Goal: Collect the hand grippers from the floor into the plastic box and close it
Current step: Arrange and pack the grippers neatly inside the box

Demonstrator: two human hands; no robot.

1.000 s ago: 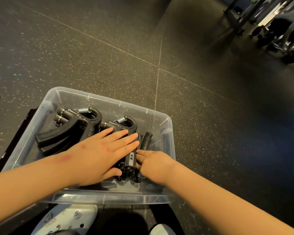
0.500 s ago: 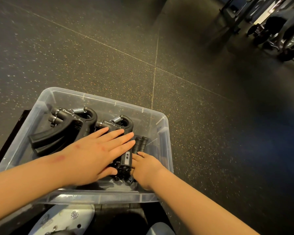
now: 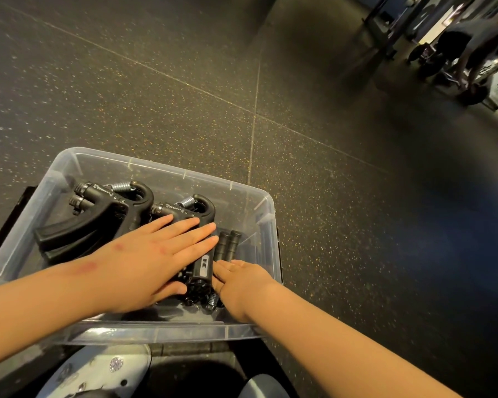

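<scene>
A clear plastic box (image 3: pixel 161 170) stood uncovered on a dark speckled floor (image 3: pixel 328 196), seen from above. Several black hand grippers (image 3: pixel 98 222) with metal springs lay inside it, two stacked against the left wall and others bunched in the middle. The left hand (image 3: pixel 150 259) lay flat on the middle bunch, its fingers (image 3: pixel 190 234) straight and together, pressing down without curling round anything. The right hand (image 3: pixel 242 282) reached into the near right corner, fingers loosely extended, touching the side of a gripper with a grey label (image 3: pixel 204 268); it grasped nothing. Two black handles (image 3: pixel 227 245) stuck up just beyond it. A white shoe (image 3: pixel 98 372) showed below the box's near edge.
</scene>
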